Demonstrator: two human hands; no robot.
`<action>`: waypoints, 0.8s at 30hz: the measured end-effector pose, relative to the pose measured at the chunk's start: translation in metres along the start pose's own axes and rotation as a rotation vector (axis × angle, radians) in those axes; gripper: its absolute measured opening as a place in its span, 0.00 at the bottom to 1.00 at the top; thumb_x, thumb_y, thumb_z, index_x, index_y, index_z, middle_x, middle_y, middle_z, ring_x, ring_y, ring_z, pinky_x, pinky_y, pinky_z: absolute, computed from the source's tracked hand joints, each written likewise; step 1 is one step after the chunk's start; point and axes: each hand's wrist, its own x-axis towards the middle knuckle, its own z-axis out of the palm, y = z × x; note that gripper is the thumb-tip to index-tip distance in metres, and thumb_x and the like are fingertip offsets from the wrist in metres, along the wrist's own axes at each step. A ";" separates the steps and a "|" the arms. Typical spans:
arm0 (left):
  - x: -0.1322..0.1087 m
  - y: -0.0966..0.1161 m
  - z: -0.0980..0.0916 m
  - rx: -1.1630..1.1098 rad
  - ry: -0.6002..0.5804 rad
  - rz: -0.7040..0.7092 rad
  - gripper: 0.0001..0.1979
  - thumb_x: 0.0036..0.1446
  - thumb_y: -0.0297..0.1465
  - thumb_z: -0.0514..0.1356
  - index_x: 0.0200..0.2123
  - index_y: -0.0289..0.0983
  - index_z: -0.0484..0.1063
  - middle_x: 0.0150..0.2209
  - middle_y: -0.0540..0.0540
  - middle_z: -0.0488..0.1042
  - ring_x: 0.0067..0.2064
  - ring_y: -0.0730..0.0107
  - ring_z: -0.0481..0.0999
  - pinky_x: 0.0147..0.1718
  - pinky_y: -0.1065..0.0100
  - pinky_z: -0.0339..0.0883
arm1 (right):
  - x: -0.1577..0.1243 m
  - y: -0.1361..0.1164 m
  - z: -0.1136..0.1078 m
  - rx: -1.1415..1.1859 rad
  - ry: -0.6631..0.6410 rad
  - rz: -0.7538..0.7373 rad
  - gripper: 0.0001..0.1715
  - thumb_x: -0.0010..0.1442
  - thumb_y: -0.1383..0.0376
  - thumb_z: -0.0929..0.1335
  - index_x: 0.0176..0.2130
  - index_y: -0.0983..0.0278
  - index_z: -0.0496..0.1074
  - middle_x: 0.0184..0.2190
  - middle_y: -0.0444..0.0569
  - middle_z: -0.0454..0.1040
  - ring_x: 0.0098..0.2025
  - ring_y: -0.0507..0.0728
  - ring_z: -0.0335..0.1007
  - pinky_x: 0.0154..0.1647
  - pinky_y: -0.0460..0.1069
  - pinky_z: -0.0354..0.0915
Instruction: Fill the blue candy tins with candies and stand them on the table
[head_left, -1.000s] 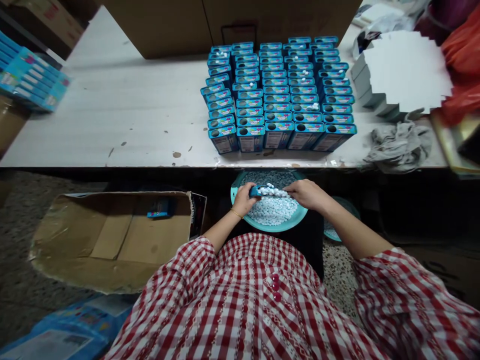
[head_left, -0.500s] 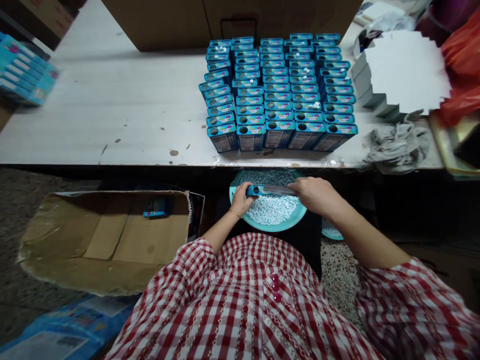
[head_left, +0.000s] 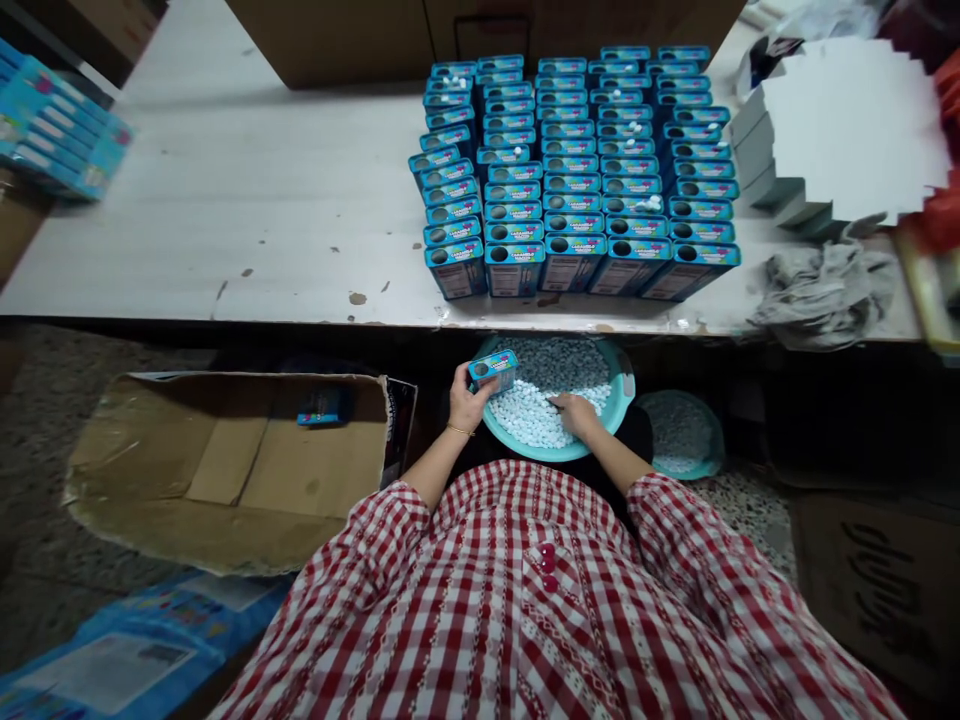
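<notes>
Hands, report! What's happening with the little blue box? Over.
Left hand gripping blue box at the teal bowl rim. Right hand down on white pellets in bowl, grip unclear. Nothing between the hands.

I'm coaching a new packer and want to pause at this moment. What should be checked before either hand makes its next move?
1. Grip on the box: ok, the left hand holds it over the left rim of the bowl.
2. Hole in its top faces up: ok.
3. How full it is: cannot tell.
4. The right hand reaches the white pellets: ok, it rests on them; whether it has any pinched, cannot tell.
5. Free space on the table beside the rows of boxes: ok, bare to their left.
</notes>
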 end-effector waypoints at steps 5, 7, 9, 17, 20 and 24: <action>0.003 0.005 -0.008 -0.024 0.027 -0.018 0.24 0.41 0.37 0.65 0.42 0.36 0.63 0.37 0.48 0.70 0.39 0.68 0.71 0.43 0.64 0.65 | 0.007 0.016 -0.003 0.210 -0.019 -0.020 0.19 0.50 0.74 0.62 0.39 0.65 0.77 0.36 0.49 0.77 0.40 0.56 0.71 0.43 0.48 0.65; 0.005 0.006 -0.011 0.009 0.040 0.006 0.24 0.41 0.37 0.65 0.42 0.36 0.63 0.37 0.48 0.70 0.39 0.68 0.71 0.43 0.64 0.65 | 0.003 0.021 -0.009 0.266 -0.017 -0.028 0.19 0.50 0.73 0.62 0.39 0.64 0.77 0.35 0.48 0.78 0.39 0.56 0.72 0.41 0.49 0.67; 0.008 0.007 -0.012 0.048 0.041 0.034 0.24 0.41 0.37 0.65 0.42 0.37 0.63 0.37 0.48 0.70 0.39 0.68 0.71 0.42 0.65 0.64 | -0.006 0.026 -0.022 0.357 -0.005 -0.027 0.19 0.50 0.71 0.62 0.39 0.64 0.77 0.36 0.49 0.78 0.38 0.57 0.72 0.38 0.49 0.67; 0.005 0.016 0.012 0.262 -0.139 0.152 0.19 0.44 0.33 0.64 0.41 0.38 0.65 0.38 0.47 0.71 0.40 0.65 0.70 0.43 0.65 0.63 | -0.038 -0.010 -0.113 0.297 0.077 -0.132 0.17 0.52 0.66 0.64 0.40 0.62 0.77 0.34 0.48 0.77 0.36 0.55 0.71 0.35 0.46 0.64; 0.000 0.019 0.022 0.324 -0.196 0.208 0.18 0.45 0.31 0.63 0.41 0.39 0.66 0.41 0.46 0.71 0.43 0.63 0.69 0.46 0.62 0.61 | -0.041 -0.042 -0.136 -0.038 0.080 -0.118 0.17 0.53 0.69 0.62 0.39 0.57 0.77 0.36 0.46 0.77 0.41 0.57 0.70 0.40 0.47 0.62; -0.002 0.020 0.026 0.361 -0.236 0.236 0.17 0.45 0.28 0.62 0.41 0.39 0.66 0.42 0.45 0.71 0.46 0.60 0.68 0.49 0.58 0.59 | -0.041 -0.079 -0.152 -0.378 -0.023 -0.043 0.19 0.54 0.71 0.61 0.39 0.58 0.76 0.37 0.51 0.76 0.40 0.60 0.71 0.39 0.50 0.62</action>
